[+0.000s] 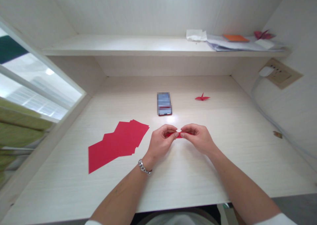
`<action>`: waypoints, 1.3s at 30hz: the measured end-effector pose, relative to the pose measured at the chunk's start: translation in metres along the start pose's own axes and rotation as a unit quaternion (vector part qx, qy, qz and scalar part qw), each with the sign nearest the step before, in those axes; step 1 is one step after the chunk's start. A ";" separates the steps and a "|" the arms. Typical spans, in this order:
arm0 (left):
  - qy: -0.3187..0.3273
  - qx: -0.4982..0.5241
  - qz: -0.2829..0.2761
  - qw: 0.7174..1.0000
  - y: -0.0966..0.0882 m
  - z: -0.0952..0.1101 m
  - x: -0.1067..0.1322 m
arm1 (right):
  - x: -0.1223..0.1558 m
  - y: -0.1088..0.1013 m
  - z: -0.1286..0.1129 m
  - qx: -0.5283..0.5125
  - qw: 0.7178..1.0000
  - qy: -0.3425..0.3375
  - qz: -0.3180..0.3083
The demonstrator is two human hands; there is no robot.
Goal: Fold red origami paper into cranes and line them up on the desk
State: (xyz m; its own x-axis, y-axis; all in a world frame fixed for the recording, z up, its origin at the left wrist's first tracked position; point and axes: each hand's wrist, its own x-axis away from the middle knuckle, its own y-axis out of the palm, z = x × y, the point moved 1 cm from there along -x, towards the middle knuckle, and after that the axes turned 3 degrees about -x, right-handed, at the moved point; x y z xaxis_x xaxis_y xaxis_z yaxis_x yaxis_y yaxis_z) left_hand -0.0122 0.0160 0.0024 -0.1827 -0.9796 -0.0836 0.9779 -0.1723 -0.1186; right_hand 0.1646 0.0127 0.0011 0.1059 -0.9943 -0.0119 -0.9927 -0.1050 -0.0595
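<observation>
A small folded piece of red paper (179,135) is pinched between both hands above the middle of the desk. My left hand (162,140), with a silver chain bracelet at the wrist, grips its left end between thumb and fingers. On the other end, my right hand (197,137) has its thumb and fingers closed. The thumbs nearly meet at the paper's middle; most of its shape is hidden by the fingers. To the left, several red paper sheets (119,141) lie fanned out in an overlapping row.
Beyond the hands lies a phone (164,103) with a blurred screen. A red paper crane (202,97) sits to its right. The shelf (123,43) above bears papers, an orange pad (235,38) and another folded red paper figure (264,35). A cable (262,109) runs down the right side.
</observation>
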 end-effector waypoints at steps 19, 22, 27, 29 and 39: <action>-0.025 0.024 0.016 0.999 0.000 0.002 -0.002 | -0.002 -0.007 -0.002 -0.078 0.995 0.040 -0.040; -0.021 0.024 0.015 0.999 0.000 0.002 -0.002 | -0.002 -0.005 -0.002 -0.073 0.996 0.045 -0.029; -0.016 0.025 0.014 0.999 0.000 0.002 -0.001 | -0.003 -0.004 -0.002 -0.071 0.996 0.057 -0.004; -0.012 0.026 0.013 1.000 0.000 0.002 -0.001 | -0.004 -0.004 -0.001 -0.077 0.995 0.064 0.001; -0.010 0.017 0.016 1.000 0.001 0.000 0.000 | -0.002 0.000 -0.002 -0.088 0.995 0.045 -0.021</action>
State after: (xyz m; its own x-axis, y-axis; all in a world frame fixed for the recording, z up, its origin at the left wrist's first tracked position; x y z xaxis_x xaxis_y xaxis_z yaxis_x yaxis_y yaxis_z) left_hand -0.0114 0.0158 0.0027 -0.1502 -0.9863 -0.0677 0.9861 -0.1445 -0.0823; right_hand 0.1647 0.0150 0.0036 0.1501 -0.9858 0.0758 -0.9829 -0.1406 0.1185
